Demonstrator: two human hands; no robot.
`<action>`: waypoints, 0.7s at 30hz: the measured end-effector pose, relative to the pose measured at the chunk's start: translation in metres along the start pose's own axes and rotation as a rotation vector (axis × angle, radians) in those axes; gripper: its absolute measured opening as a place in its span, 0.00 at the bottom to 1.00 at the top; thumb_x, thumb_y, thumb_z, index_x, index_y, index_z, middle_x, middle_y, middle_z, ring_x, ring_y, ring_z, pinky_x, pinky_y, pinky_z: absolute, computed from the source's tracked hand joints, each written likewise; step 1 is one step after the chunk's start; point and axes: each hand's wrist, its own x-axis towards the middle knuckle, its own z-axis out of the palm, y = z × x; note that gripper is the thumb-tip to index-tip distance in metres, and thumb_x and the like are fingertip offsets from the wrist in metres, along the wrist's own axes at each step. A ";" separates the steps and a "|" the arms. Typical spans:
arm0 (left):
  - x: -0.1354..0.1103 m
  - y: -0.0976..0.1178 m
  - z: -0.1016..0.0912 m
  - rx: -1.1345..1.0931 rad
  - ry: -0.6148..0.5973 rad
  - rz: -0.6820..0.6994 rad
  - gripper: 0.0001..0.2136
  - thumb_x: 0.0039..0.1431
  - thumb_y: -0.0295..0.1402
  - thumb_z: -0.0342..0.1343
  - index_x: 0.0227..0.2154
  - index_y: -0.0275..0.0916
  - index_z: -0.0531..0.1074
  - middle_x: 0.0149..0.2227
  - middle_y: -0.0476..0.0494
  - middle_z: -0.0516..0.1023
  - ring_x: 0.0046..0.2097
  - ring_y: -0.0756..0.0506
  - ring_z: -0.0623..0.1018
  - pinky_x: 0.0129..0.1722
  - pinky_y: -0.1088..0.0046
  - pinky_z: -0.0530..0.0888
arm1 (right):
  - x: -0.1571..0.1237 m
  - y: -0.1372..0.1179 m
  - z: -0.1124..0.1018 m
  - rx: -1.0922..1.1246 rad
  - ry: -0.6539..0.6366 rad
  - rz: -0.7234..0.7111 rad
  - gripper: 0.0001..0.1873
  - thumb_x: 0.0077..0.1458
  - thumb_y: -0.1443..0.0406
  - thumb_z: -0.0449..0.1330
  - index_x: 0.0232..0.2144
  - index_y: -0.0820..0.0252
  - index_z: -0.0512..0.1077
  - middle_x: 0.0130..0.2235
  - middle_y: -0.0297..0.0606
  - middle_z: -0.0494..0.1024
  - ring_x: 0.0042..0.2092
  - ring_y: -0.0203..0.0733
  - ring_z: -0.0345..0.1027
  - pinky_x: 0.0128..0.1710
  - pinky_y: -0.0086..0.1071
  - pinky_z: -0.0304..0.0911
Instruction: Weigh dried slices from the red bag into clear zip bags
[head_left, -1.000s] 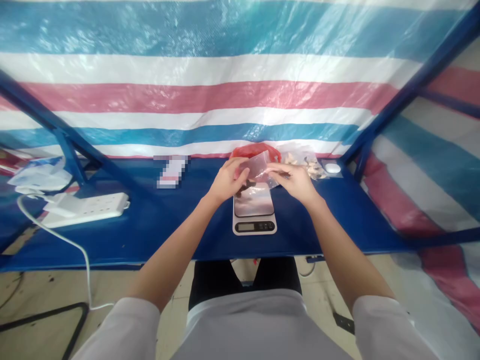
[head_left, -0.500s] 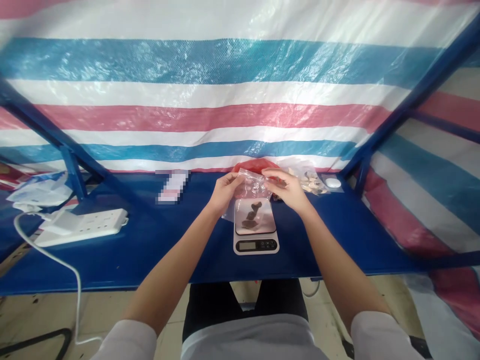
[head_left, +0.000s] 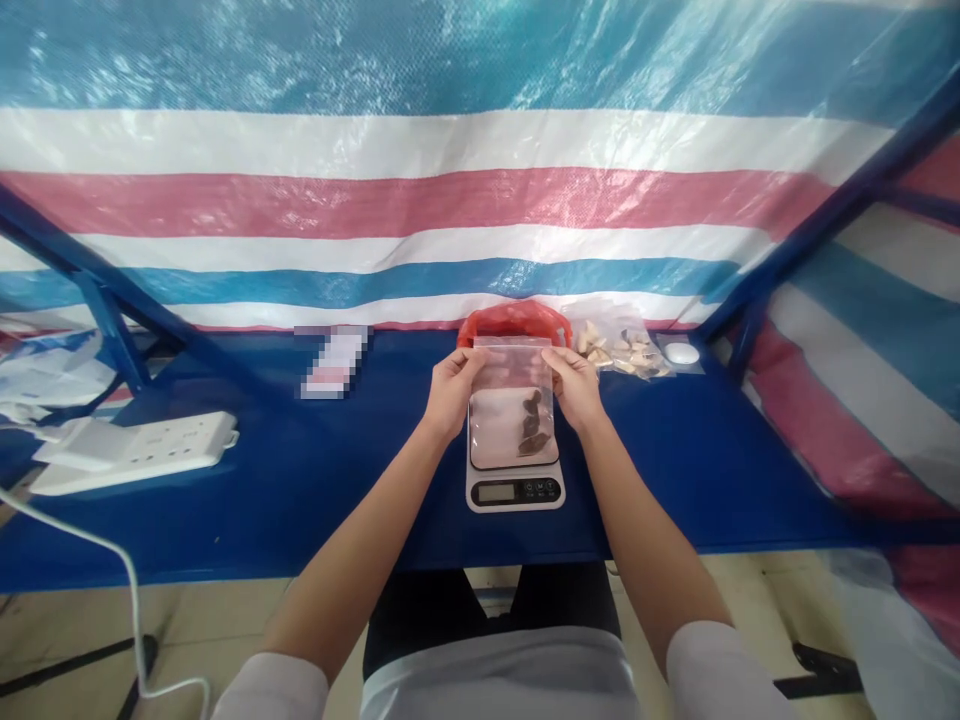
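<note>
Both my hands pinch the top edge of a transparent zip bag, my left hand at its left corner and my right hand at its right. Several dark brown pieces lie low in the bag. The bag hangs upright over a white digital kitchen scale, and its lower part covers the weighing plate. I cannot tell if the bag touches the plate. The scale's display is too small to read.
A red plastic bag lies behind the scale, and a transparent bag of pale pieces lies to its right beside a small white round object. A pixelated item and a white power strip lie on the blue table to the left.
The crumpled bag is now pulled flat and upright between my hands, with the dark pieces low inside it. My hands have spread apart, and the view has shifted slightly.
</note>
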 end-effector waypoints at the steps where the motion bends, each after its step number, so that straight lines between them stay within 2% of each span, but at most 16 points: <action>1: 0.003 -0.001 -0.002 0.031 0.002 0.002 0.16 0.49 0.45 0.68 0.27 0.37 0.74 0.30 0.46 0.81 0.30 0.48 0.79 0.34 0.70 0.77 | 0.000 0.001 0.000 0.008 0.008 -0.005 0.18 0.40 0.52 0.71 0.29 0.57 0.76 0.32 0.36 0.83 0.32 0.41 0.78 0.36 0.35 0.75; 6: 0.020 -0.008 -0.013 0.246 0.014 0.112 0.15 0.51 0.45 0.66 0.24 0.36 0.78 0.24 0.47 0.79 0.25 0.51 0.73 0.27 0.75 0.70 | 0.003 0.004 -0.002 -0.008 -0.009 0.003 0.15 0.43 0.53 0.69 0.29 0.56 0.75 0.30 0.33 0.82 0.30 0.40 0.76 0.30 0.32 0.73; 11: 0.025 -0.015 -0.019 0.310 0.010 0.147 0.13 0.52 0.44 0.67 0.27 0.38 0.81 0.28 0.45 0.82 0.28 0.49 0.76 0.30 0.74 0.71 | 0.003 0.006 -0.006 -0.058 -0.056 0.018 0.14 0.44 0.52 0.67 0.25 0.56 0.73 0.25 0.32 0.79 0.27 0.40 0.75 0.29 0.33 0.73; 15: 0.023 -0.018 -0.022 0.407 0.032 0.202 0.14 0.51 0.45 0.67 0.26 0.38 0.82 0.27 0.46 0.82 0.28 0.49 0.76 0.31 0.73 0.72 | 0.004 0.009 -0.008 -0.152 -0.072 -0.036 0.16 0.48 0.49 0.64 0.25 0.55 0.72 0.26 0.34 0.80 0.29 0.42 0.76 0.31 0.34 0.74; 18: 0.022 -0.019 -0.022 0.407 0.027 0.193 0.14 0.50 0.45 0.67 0.27 0.38 0.82 0.28 0.45 0.82 0.29 0.48 0.78 0.34 0.73 0.73 | 0.003 0.010 -0.009 -0.209 -0.047 -0.099 0.17 0.50 0.49 0.63 0.25 0.56 0.73 0.28 0.35 0.80 0.31 0.43 0.77 0.32 0.34 0.74; 21: 0.020 -0.020 -0.025 0.355 0.027 0.150 0.14 0.49 0.45 0.68 0.27 0.38 0.82 0.29 0.45 0.83 0.29 0.48 0.78 0.34 0.73 0.74 | 0.002 0.009 -0.009 -0.208 -0.036 -0.097 0.16 0.50 0.50 0.64 0.25 0.56 0.74 0.27 0.35 0.80 0.30 0.43 0.77 0.30 0.34 0.74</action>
